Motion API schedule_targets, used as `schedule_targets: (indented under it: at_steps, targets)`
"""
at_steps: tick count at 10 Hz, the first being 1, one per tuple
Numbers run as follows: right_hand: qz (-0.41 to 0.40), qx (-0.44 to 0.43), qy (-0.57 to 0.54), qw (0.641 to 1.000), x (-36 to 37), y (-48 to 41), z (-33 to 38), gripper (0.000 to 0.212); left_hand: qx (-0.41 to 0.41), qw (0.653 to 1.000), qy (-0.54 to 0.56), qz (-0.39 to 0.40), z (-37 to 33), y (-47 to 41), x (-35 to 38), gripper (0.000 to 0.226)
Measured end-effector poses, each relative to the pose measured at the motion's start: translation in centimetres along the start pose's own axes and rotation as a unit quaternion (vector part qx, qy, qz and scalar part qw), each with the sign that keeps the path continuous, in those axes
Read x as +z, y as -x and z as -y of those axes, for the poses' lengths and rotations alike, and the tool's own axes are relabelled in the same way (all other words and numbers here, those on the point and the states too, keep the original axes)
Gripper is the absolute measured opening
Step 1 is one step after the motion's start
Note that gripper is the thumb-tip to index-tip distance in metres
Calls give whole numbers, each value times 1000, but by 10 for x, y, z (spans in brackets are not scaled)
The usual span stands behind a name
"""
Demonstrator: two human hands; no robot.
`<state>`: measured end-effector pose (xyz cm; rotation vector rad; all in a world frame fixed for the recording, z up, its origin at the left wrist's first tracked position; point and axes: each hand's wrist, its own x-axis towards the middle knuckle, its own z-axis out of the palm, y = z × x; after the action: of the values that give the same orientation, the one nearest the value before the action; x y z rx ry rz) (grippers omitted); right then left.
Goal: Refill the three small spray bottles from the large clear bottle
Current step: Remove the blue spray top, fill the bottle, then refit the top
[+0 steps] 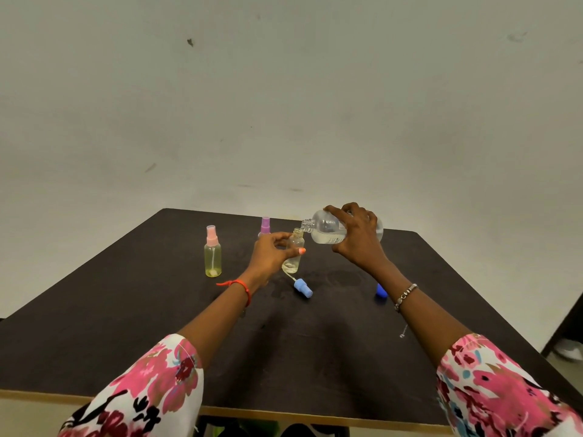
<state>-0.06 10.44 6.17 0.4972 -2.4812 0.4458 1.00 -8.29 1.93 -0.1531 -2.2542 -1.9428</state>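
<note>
Refill in progress, apparently first of three.
Right grip (pixel 356 244) grasps tilted large clear bottle (pixel 325 229); left grip (pixel 273 251) holds uncapped small bottle (pixel 296 246); pink-capped bottle (pixel 213 258), purple-capped bottle (pixel 265 224) remain.

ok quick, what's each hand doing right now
Left hand: grips the uncapped small bottle, held upright.
Right hand: grips the large clear bottle, tipped with its mouth at the small bottle's neck.

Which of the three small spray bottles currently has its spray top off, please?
The clear bottle gripped by the left hand; its blue sprayer lies on the table, while the yellow bottle and the purple-capped bottle have theirs on.
</note>
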Motion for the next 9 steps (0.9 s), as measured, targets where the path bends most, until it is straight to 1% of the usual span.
schedule_targets:
  at_steps: [3,9]
  targets:
    - [-2,-1,-1,1000,0,1,0,69,1,1000,-4,0,0,2,-1,52]
    - [-1,-12,9,1000,-1,1,2,68,-1,1000,-1,1,-3,5,0,47]
